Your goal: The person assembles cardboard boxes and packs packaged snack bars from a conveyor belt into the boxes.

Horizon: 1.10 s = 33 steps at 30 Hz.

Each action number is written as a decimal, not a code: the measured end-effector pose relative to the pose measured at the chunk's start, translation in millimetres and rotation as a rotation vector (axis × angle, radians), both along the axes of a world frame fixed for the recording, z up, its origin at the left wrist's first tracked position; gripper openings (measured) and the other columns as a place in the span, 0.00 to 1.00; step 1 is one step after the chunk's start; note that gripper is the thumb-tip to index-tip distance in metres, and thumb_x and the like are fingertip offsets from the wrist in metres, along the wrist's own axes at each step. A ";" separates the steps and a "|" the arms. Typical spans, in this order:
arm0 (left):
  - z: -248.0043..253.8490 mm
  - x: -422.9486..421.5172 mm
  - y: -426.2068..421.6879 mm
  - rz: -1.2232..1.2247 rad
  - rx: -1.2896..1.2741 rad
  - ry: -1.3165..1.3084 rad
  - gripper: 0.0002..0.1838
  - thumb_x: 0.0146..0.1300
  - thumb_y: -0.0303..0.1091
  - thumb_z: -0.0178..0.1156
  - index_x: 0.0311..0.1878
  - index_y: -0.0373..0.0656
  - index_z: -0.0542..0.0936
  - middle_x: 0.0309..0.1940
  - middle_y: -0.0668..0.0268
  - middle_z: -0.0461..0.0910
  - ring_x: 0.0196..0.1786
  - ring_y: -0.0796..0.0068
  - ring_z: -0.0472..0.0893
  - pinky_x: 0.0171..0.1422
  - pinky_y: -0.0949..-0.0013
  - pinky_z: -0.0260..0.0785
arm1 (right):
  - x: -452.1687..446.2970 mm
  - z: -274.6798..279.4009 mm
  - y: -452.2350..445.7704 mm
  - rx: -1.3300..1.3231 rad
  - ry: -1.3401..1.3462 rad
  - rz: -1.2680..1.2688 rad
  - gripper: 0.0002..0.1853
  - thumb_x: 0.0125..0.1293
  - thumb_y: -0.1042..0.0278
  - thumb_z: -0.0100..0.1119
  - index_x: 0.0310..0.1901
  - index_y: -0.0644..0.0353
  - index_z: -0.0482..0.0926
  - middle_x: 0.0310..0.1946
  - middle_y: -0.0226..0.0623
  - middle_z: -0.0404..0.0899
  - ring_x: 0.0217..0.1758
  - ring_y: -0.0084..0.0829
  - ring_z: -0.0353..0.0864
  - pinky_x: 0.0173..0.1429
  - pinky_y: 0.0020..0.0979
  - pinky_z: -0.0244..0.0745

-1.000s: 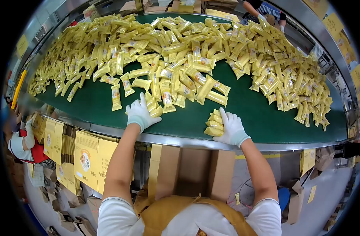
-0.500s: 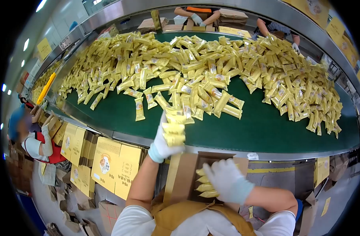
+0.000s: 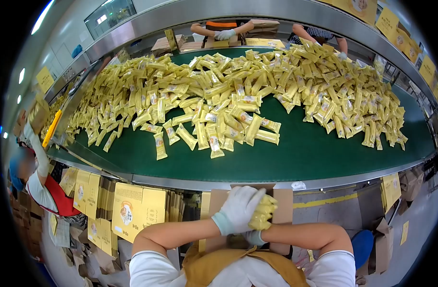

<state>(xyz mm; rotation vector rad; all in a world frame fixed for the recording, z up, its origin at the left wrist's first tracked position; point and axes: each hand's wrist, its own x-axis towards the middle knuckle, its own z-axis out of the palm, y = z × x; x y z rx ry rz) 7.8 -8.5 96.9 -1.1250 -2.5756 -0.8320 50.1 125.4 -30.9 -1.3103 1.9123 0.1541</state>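
- The open box (image 3: 284,208) sits in front of the wearer, upright, against the near side of the green belt (image 3: 305,161)
- The left hand (image 3: 237,208), in a white glove, is over the open box, its back to the camera, narrowed round a bunch of yellow packets (image 3: 262,213), with the fingertips partly hidden
- The bunch of yellow packets is over the right part of the open box, just beside the left hand's fingers
- The right hand (image 3: 254,237), also gloved, is low over the near part of the open box, below the left hand, and mostly covered, so whether it is wide, narrow or holding anything I cannot tell
- Beyond the open box, loose packets (image 3: 214,139) lie on the green belt, with a large heap of packets (image 3: 257,83) behind them
- Left of the open box stand flat folded cartons (image 3: 135,210), yellow and printed
- Just right of the open box's far side, a small white scrap (image 3: 298,185) rests on the metal rim (image 3: 334,181) of the belt
- Farther left of the open box is a person in a red apron (image 3: 61,193)
- Across the belt from the open box, a person with gloved hands together (image 3: 224,35) is at the far side
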 end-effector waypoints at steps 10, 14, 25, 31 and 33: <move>-72.9 2.5 40.3 0.134 -0.766 0.007 0.40 0.61 0.47 0.61 0.76 0.44 0.64 0.50 0.59 0.73 0.53 0.61 0.71 0.59 0.49 0.59 | 21.6 -26.7 -5.3 0.092 0.253 -0.256 0.42 0.61 0.34 0.60 0.72 0.50 0.69 0.71 0.43 0.72 0.69 0.50 0.74 0.71 0.52 0.66; -112.8 -12.3 51.0 0.020 -0.939 -0.186 0.58 0.48 0.51 0.72 0.80 0.43 0.54 0.56 0.58 0.73 0.59 0.61 0.72 0.61 0.50 0.62 | 15.4 1.0 -11.0 0.264 0.170 -0.151 0.46 0.59 0.27 0.60 0.72 0.51 0.69 0.67 0.43 0.76 0.62 0.53 0.79 0.64 0.51 0.73; 66.0 -115.9 -77.1 -0.635 -0.009 -1.169 0.21 0.73 0.38 0.60 0.61 0.33 0.79 0.56 0.54 0.84 0.59 0.67 0.82 0.66 0.62 0.73 | -146.4 192.8 110.5 -0.723 -0.471 -0.798 0.23 0.73 0.50 0.58 0.56 0.61 0.83 0.53 0.40 0.85 0.53 0.33 0.85 0.60 0.33 0.78; -25.4 -254.2 -85.7 0.642 0.221 -0.419 0.35 0.64 0.57 0.64 0.66 0.42 0.77 0.62 0.52 0.79 0.64 0.55 0.78 0.70 0.59 0.68 | -290.0 90.5 72.5 -0.783 0.408 -0.987 0.32 0.66 0.44 0.61 0.66 0.56 0.74 0.64 0.49 0.75 0.67 0.49 0.74 0.72 0.44 0.67; -42.4 -275.2 -66.7 0.780 0.117 -0.344 0.36 0.59 0.60 0.66 0.68 0.52 0.77 0.66 0.53 0.76 0.69 0.51 0.72 0.75 0.49 0.61 | -322.5 63.6 45.4 -0.735 0.433 -1.084 0.38 0.62 0.38 0.61 0.69 0.53 0.72 0.67 0.48 0.71 0.71 0.50 0.70 0.74 0.45 0.64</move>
